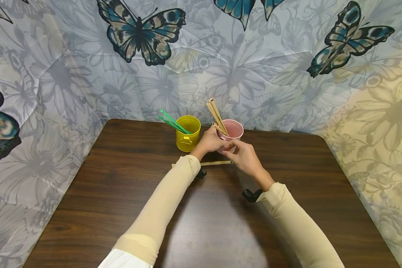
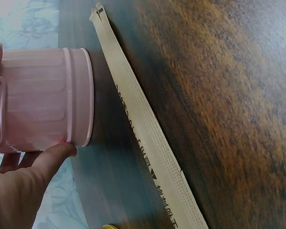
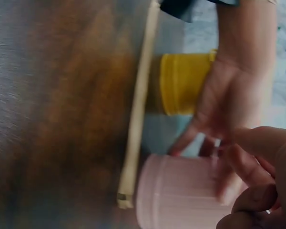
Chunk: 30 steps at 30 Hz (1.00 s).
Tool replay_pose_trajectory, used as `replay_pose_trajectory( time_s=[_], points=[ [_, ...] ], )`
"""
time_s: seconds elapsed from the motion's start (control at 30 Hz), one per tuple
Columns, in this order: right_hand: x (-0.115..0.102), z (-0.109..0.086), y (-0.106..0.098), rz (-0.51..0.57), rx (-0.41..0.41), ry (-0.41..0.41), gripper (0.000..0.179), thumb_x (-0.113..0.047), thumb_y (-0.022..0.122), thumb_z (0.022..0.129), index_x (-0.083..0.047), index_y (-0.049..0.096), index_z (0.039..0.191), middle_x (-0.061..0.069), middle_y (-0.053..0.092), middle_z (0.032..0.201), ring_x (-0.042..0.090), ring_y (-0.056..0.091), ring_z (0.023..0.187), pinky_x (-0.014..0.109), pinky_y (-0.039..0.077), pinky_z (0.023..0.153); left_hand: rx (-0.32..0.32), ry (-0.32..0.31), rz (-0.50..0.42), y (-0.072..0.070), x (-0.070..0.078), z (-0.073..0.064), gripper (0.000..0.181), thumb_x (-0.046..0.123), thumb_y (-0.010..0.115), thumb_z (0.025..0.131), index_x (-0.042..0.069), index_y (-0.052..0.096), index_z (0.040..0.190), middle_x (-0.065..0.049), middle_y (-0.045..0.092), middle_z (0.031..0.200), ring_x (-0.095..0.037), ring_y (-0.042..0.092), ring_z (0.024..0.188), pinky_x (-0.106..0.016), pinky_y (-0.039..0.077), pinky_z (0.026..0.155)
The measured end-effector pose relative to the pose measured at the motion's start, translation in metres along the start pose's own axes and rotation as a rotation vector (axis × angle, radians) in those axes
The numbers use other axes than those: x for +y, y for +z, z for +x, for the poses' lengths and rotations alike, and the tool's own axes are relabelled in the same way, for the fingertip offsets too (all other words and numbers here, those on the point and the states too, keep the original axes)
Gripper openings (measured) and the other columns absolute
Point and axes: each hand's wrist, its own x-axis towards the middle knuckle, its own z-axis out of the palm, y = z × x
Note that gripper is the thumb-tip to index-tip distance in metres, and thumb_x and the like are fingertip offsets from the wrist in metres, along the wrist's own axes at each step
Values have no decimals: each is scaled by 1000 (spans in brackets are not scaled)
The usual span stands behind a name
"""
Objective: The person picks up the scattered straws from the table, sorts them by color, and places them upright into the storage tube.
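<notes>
My left hand [image 1: 210,140] grips a small pink bucket [image 2: 43,100] by its side, with the thumb low near the base in the left wrist view. Several slim tan sticks [image 1: 216,113] lean up out of its mouth. At the bucket's near side, my right hand [image 1: 243,155] has thumb and forefinger brought together close to the left fingers; I cannot tell what, if anything, it pinches. Another tan stick, in a printed paper wrapper [image 2: 142,129], lies on the table just in front of the bucket.
Left of the pink bucket stands a yellow bucket [image 1: 188,124] with several thin green sticks [image 1: 174,123] tilted in it. Both buckets are near the far edge of the dark wooden table [image 1: 120,186]. A butterfly-print cloth [image 1: 167,85] hangs right behind.
</notes>
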Motion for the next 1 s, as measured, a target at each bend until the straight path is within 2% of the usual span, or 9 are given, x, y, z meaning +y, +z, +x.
replay_pose_trajectory(
  time_s=[0.1, 0.27, 0.37, 0.5, 0.83, 1.0],
  points=[
    [7, -6, 9, -12, -41, -6, 13, -10, 80, 87, -8, 72, 98, 8, 76, 93, 20, 64, 71, 22, 49, 63, 13, 12, 6, 0, 0, 0, 76, 25, 90, 77, 13, 51, 141, -7, 66, 131, -22, 63, 122, -34, 51, 106],
    [15, -9, 26, -56, -153, -49, 17, -10, 81, 86, -9, 75, 101, 6, 77, 99, 15, 60, 74, 29, 50, 71, 21, 40, -31, 1, 1, -1, 78, 25, 93, 73, 12, 54, 139, -6, 67, 127, -20, 64, 119, -34, 51, 106],
    [17, -8, 36, -72, -202, -68, 19, -11, 80, 86, -8, 75, 105, 5, 78, 105, 19, 68, 92, 37, 55, 84, 15, 38, -43, 1, 1, -3, 78, 25, 93, 73, 11, 53, 138, -5, 67, 126, -19, 64, 118, -33, 52, 104],
    [17, -1, 47, -74, -230, -88, 24, -10, 79, 87, -5, 75, 110, 9, 77, 111, 29, 68, 115, 47, 54, 100, 15, 35, -44, 0, 1, -4, 77, 26, 93, 74, 11, 52, 138, -5, 67, 125, -19, 64, 117, -33, 52, 103],
    [15, 8, 63, -52, -277, -71, 25, -8, 78, 86, -4, 75, 111, 10, 77, 112, 29, 69, 113, 47, 54, 100, 28, 17, -43, -1, -1, -3, 75, 27, 94, 73, 13, 53, 134, -4, 68, 121, -17, 65, 113, -31, 55, 96],
    [16, 2, 68, -91, -255, -90, 19, -10, 79, 86, -7, 76, 105, 8, 74, 102, 24, 69, 98, 43, 56, 89, 17, 12, -77, 2, -4, -1, 75, 25, 94, 73, 11, 53, 135, -4, 68, 123, -17, 65, 115, -30, 55, 97]
  ],
)
